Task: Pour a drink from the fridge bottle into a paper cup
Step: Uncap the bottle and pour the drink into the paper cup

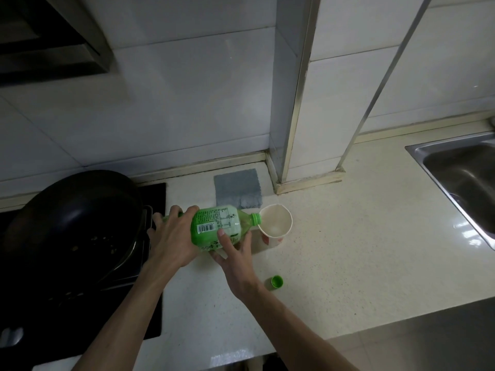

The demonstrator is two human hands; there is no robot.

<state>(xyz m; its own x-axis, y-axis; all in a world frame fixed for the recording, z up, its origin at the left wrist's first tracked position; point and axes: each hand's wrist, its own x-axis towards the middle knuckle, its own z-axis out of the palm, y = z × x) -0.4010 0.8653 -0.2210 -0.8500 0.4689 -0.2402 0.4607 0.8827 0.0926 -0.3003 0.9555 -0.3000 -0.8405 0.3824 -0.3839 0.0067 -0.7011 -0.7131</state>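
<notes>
noted bottle lying near level, neck pointing right, mouth over paper cup rim (cap off, on counter). gripped at base by left hand, clasped underneath by right hand, nearer cup.

Dim, cool exposure, brighter toward the right, glare patches on the pale countertop near the sink, wok and hob at left lost in deep shadow, bottle label sharp at centre, joints of the tiled wall bowed toward the edges.
</notes>
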